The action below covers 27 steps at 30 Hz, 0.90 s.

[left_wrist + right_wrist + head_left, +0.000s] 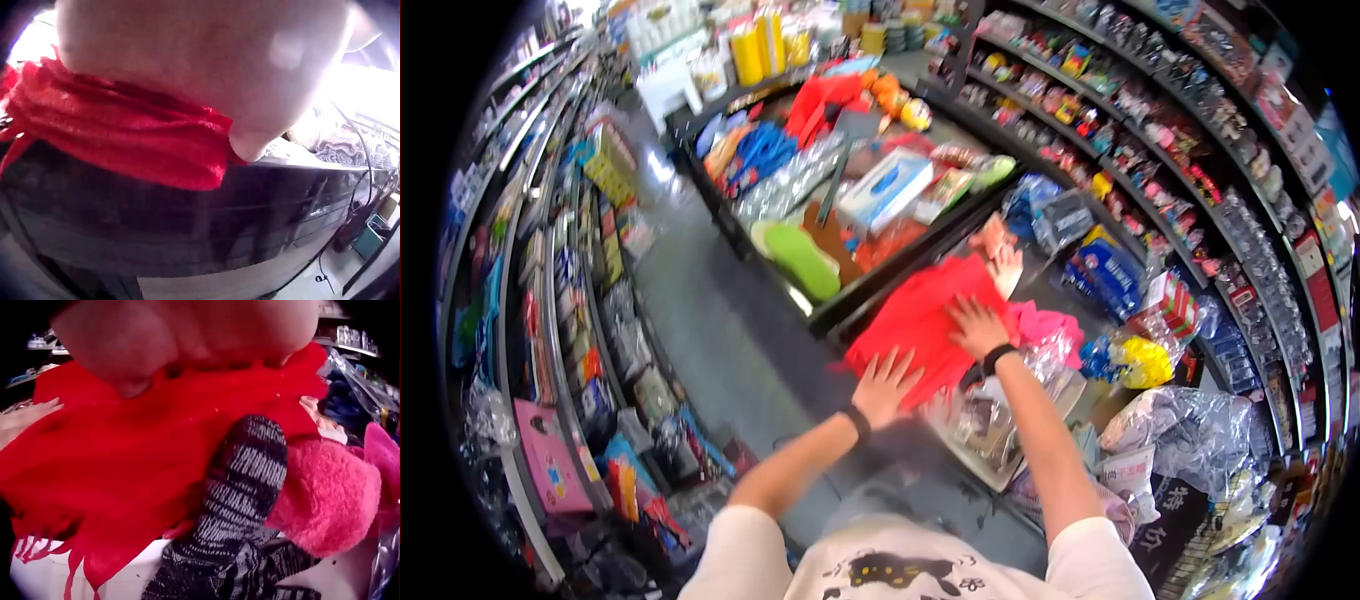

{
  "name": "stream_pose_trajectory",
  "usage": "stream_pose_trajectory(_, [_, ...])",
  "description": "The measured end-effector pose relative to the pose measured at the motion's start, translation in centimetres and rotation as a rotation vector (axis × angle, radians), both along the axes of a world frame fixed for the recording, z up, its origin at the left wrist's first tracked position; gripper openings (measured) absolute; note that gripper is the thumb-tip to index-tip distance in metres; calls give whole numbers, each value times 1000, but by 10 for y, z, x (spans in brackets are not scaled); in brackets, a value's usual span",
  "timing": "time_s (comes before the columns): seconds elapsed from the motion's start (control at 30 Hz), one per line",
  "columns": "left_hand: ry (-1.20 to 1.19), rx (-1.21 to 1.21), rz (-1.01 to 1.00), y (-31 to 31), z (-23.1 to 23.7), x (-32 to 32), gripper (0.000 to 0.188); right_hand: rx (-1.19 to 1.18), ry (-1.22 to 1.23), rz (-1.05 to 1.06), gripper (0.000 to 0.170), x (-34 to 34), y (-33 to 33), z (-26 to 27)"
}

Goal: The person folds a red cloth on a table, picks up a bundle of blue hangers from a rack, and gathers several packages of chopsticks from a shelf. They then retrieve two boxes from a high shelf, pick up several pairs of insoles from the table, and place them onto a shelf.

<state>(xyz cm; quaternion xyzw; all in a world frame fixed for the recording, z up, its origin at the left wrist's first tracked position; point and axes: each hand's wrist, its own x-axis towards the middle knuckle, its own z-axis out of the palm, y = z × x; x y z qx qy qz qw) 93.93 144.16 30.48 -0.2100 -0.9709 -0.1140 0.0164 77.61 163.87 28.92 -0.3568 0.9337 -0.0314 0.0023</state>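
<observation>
A red fringed cloth (925,320) lies spread over the near end of the bins. My left hand (887,388) rests on its near left edge with fingers spread. Higher up on the cloth, my right hand (980,328) lies palm down, fingers apart. In the left wrist view the red cloth (125,137) hangs over a dark edge below the left hand (206,62). The right wrist view has the right hand (194,344) on the red cloth (125,462), beside a black-and-grey knitted item (244,481) and a fluffy pink item (331,497).
Beyond the cloth, a black-rimmed bin holds a green slipper (800,260), a blue-and-white box (887,190) and blue fabric (765,155). Plastic-wrapped goods (1180,430) and a yellow package (1145,362) lie at right. Stocked shelves line both sides; grey floor (710,290) runs at left.
</observation>
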Motion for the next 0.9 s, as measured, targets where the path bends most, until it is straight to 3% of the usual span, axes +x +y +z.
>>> stream_pose_trajectory(0.17, [-20,-54,34,7,1,5,68,-73,-139,-39,56,-5,-13,29])
stream_pose_trajectory(0.33, [-45,-8,56,4,12,6,62,-440,-91,64,49,29,-17,77])
stream_pose_trajectory(0.43, [-30,23,112,7,29,6,57,-768,-347,88,40,112,-4,137])
stream_pose_trajectory(0.57, [71,119,77,32,86,32,55,-871,-735,27,30,236,40,177])
stream_pose_trajectory(0.63, [50,150,-6,58,100,51,54,-978,-924,-109,29,288,62,159])
stream_pose_trajectory(0.7, [-40,177,-153,87,105,68,56,-899,-879,-388,31,337,88,108])
stream_pose_trajectory(0.77, [-68,137,-340,123,105,82,57,-637,-434,-487,32,394,121,32])
stream_pose_trajectory(0.83, [-102,127,-566,164,98,93,59,-635,-494,-880,26,450,151,-20])
stream_pose_trajectory(0.9, [-105,110,-817,206,107,107,58,-1298,-637,-1424,24,496,174,-23])
